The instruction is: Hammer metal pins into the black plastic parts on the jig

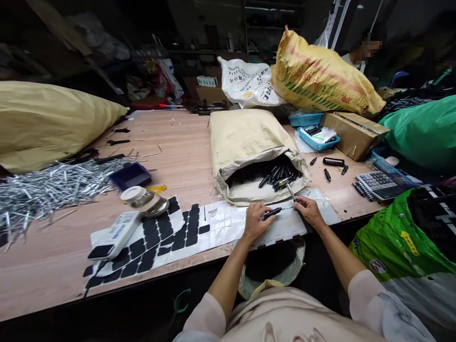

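My left hand (256,221) is closed around a black handle-shaped part (271,213) just above the flat grey board (285,228) at the table's front edge. In my right hand (309,211) is a slim metal tool (291,192), its yellowish far end pointing toward the sack's mouth; its exact kind is unclear. Directly ahead lies a beige woven sack (249,133), open toward me. Many black handle-shaped parts (276,175) lie inside its mouth, and the sack hides the deeper ones.
Loose metal rods (67,185) are piled at left beside a dark blue tray (130,176). A glass jar (144,200), a white boxy device (116,235) and black adhesive pads (187,230) lie front left. Right are blue baskets (318,140), a carton (354,133) and a calculator (379,184).
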{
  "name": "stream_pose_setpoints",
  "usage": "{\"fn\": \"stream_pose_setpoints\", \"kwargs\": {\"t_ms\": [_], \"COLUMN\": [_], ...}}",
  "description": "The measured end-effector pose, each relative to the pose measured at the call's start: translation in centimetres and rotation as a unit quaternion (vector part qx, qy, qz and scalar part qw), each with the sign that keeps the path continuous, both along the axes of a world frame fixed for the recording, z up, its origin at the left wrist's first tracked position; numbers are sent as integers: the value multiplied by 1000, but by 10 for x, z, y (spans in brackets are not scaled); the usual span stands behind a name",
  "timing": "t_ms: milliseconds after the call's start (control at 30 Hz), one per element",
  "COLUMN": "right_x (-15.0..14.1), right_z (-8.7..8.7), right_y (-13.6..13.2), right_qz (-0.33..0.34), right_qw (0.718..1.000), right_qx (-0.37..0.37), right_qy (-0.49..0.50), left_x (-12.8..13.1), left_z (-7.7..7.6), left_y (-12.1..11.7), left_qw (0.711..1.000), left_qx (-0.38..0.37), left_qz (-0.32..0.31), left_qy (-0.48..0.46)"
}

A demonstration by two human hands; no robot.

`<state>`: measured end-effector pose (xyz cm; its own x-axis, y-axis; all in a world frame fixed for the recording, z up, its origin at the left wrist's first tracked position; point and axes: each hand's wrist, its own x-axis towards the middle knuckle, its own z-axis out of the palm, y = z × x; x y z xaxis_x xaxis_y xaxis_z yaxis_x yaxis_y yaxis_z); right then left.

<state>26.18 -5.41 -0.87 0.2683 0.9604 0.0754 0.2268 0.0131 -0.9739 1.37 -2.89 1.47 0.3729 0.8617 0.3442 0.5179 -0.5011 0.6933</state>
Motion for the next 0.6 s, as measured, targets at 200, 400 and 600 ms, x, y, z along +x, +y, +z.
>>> {"fn": "stream_pose_setpoints", "kwargs": {"t_ms": [200, 400, 600], "right_x": [-1, -3, -3], "right_z": [2, 6, 3], "right_y": [-1, -3, -1], "right_qz": [-1, 5, 8], "right_qw": [1000, 1000, 1000], "right_qx": [-1, -4, 2], "right_qy": [18, -8, -13], "left_x": [-29, -42, -14], "left_z": [-3, -17, 16], "left_y": [-77, -120, -106], "left_qw": [986, 975, 997], "left_qx": [132, 106, 47], "left_qz": [-93, -95, -57], "left_qy": [39, 171, 39]}}
